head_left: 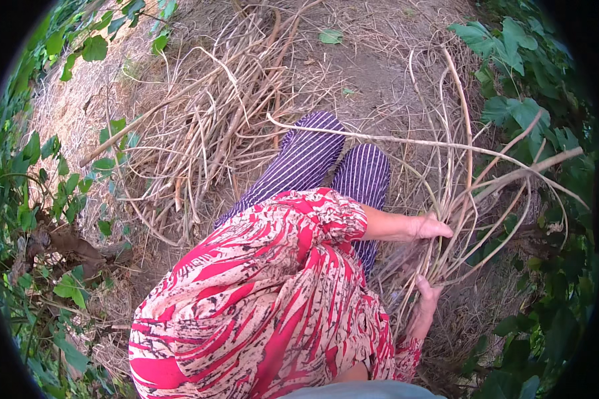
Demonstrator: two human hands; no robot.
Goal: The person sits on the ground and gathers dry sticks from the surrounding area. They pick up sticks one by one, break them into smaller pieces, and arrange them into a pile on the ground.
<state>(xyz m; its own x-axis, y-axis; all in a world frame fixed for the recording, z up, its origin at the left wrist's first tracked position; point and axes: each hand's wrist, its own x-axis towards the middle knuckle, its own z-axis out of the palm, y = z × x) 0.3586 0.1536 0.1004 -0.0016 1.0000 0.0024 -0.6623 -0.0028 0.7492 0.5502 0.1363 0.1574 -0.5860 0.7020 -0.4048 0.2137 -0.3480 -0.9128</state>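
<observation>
A loose bundle of thin dry vine prunings (454, 214) fans out at my right side, with crooked canes pointing up and to the right. My left hand (429, 227) reaches across my knees and is closed around the middle of this bundle. Just below it, my right hand (428, 291) grips the same stems near their lower ends, its thumb pointing up. One long pale cane (379, 137) sticks out leftward from the bundle and passes over my knees. The fingers on the far side of the stems are partly hidden.
A large heap of cut canes (219, 119) lies on the dry ground (374, 70) at front left. Leafy vines (524, 114) border the right, and more foliage (55, 184) the left. A gnarled vine trunk (70, 244) stands at left.
</observation>
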